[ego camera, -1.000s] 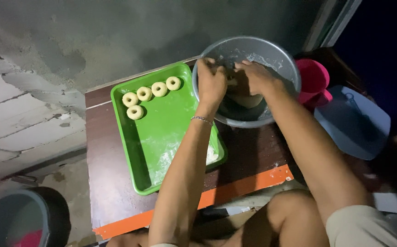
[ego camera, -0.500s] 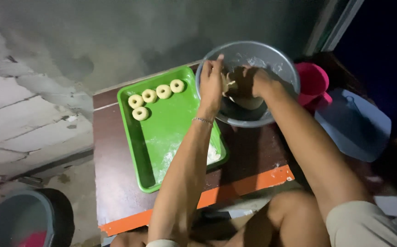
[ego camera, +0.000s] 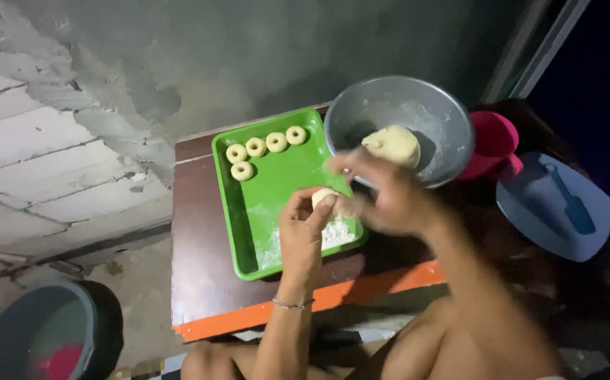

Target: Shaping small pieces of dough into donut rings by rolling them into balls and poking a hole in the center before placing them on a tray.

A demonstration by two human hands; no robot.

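My left hand (ego camera: 303,229) holds a small piece of dough (ego camera: 324,196) over the green tray (ego camera: 249,239), near a patch of flour. My right hand (ego camera: 382,197), blurred, is right beside it and touches the same piece. Several ring-shaped dough pieces (ego camera: 265,146) lie in a row at the tray's far end. A metal bowl (ego camera: 439,119) to the right of the tray holds a lump of dough (ego camera: 391,144).
The tray and bowl rest on a dark wooden table with an orange front edge (ego camera: 249,318). A pink container (ego camera: 495,141) stands right of the bowl, a blue lid with a spatula (ego camera: 555,207) beyond it. A grey bucket (ego camera: 37,338) stands on the floor at left.
Both hands have come out of the metal bowl toward me with a small piece of dough and now hover over the tray. The camera view has shifted closer.
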